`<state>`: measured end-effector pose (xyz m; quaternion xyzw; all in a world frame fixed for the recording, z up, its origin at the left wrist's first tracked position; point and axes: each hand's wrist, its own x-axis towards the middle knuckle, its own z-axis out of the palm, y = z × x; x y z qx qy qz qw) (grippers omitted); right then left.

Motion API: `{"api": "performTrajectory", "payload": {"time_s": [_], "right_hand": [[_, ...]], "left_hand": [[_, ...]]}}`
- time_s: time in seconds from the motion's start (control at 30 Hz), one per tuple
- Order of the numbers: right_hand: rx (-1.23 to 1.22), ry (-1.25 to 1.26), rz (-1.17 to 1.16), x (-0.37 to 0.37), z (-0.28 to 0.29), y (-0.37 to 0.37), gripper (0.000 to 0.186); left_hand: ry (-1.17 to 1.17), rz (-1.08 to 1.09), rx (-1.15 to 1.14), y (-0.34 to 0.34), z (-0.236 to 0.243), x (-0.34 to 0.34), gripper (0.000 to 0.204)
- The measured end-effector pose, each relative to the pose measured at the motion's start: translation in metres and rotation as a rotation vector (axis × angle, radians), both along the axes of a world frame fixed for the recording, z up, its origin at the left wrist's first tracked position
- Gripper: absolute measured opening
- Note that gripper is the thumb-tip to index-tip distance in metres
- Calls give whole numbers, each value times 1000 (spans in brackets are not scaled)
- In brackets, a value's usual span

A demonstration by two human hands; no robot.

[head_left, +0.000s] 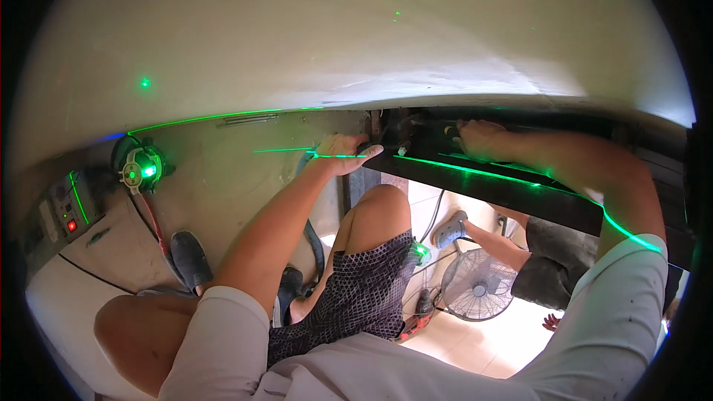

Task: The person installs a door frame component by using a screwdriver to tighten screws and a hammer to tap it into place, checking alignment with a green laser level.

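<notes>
My left hand (pixel 345 154) is at the near end of a dark recess, thumb stretched out and apart from the fingers, with no object visible in it. Beside its thumb is a small whitish piece (pixel 402 151) on a dark upright part. Reaching into the recess, my right hand (pixel 481 139) has its fingers curled round something small and dark with a yellowish end (pixel 451 132); shadow hides its kind. A black beam (pixel 475 175) runs below both hands, crossed by a green laser line.
A large pale panel (pixel 356 37) hangs over the recess. At left a glowing green laser level (pixel 141 169) stands near a box with a red-lit switch (pixel 72 226). A fan (pixel 477 286), cables, a red tool (pixel 414 325) and another person's leg (pixel 497 251) are below.
</notes>
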<state>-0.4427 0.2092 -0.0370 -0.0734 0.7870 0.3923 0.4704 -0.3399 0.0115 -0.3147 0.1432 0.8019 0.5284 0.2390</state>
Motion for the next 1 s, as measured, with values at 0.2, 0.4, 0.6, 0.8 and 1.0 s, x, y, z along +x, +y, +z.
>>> {"api": "performTrajectory", "payload": {"time_s": [0.2, 0.4, 0.6, 0.8, 1.0], "right_hand": [[-43, -22, 98, -4, -1, 7, 59], [-86, -55, 120, 1, 2, 10, 57], [-62, -22, 111, -1, -8, 10, 55], [-71, -24, 86, 1, -2, 2, 54], [-98, -20, 122, 3, -5, 2, 54]], "left_hand": [[112, 32, -49, 5, -15, 0, 83], [67, -24, -69, 16, -16, -8, 85], [66, -45, -91, 21, -28, -11, 86], [119, -116, -177, 23, -36, -22, 85], [64, -54, -100, 16, -37, -22, 85]]}}
